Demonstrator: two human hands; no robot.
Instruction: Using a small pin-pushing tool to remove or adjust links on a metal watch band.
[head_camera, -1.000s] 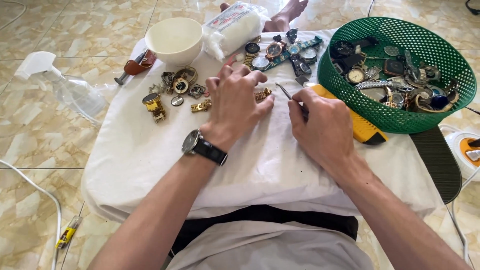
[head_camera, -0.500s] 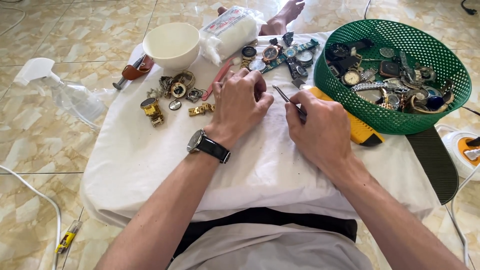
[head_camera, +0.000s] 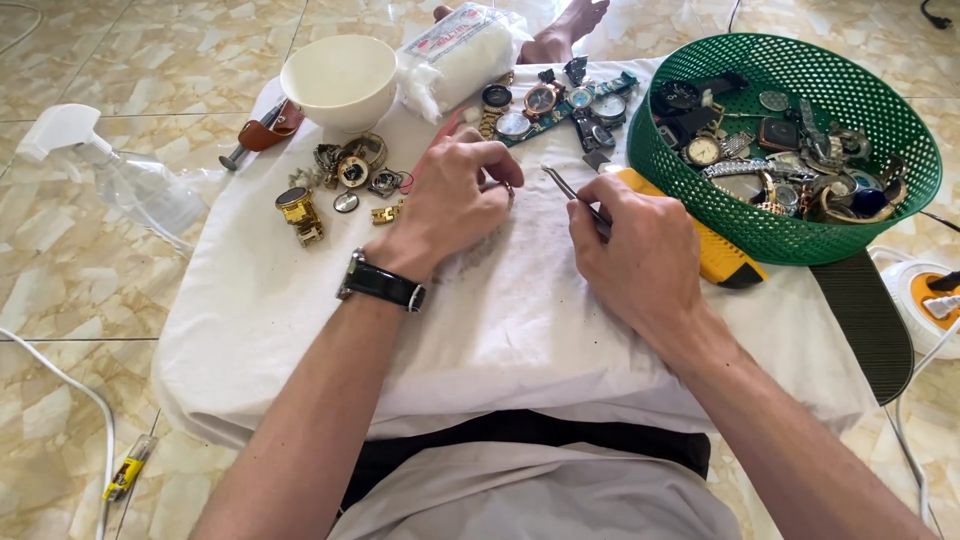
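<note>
While the left hand (head_camera: 455, 195) is curling closed around a small ring-like watch part (head_camera: 508, 188), pinning it at the fingertips just above the white cloth (head_camera: 300, 330), the right hand (head_camera: 640, 255) is pinching a pair of slim metal tweezers (head_camera: 572, 195) whose tips are pointing toward that part, close but not visibly touching. Judging from this, the main risk is the tiny piece slipping from the fingertips if the tweezers are pressing at an angle, and it could be hard to find among the loose watches (head_camera: 545, 105) and gold-coloured bits (head_camera: 300, 212) nearby. A sideways nudge could also be scratching it. The green basket (head_camera: 700, 200) is sitting just beside the right wrist, easy to bump.
</note>
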